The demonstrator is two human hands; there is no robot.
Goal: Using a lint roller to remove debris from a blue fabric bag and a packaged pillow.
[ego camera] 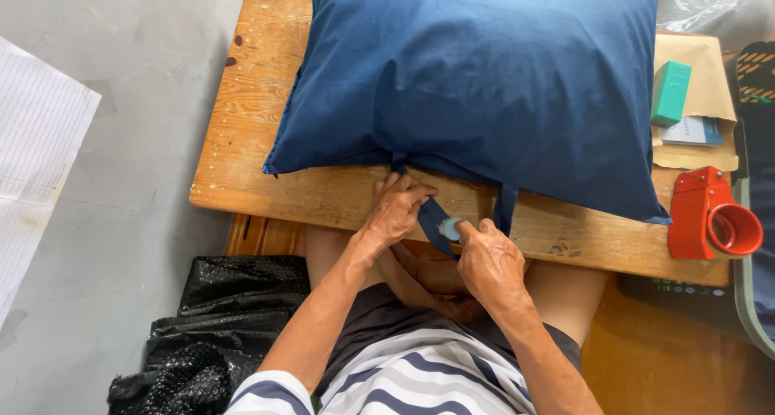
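**Both hands meet on one strap at the cushion's near edge**

I sit at a low wooden table (242,116) with a big blue cushion (484,84) lying across it. Two short blue straps hang from the cushion's near edge over the table's front. My left hand (397,209) is closed on the left strap (433,221), fingers curled over it close to where it leaves the cushion. My right hand (490,261) is closed too, thumb and fingers pinching a small pale blue round piece (450,228) pressed against the same strap, just below my left fingers. The strap runs slantwise from the cushion's edge down toward my lap, so its long axis points from my left hand to my right, and the two hands sit almost touching along it. The second strap (505,209) hangs free just beside my right hand, untouched. Well apart at the table's right end stand a red tape dispenser (710,215) and a green block (671,93) on a brown envelope (709,68)
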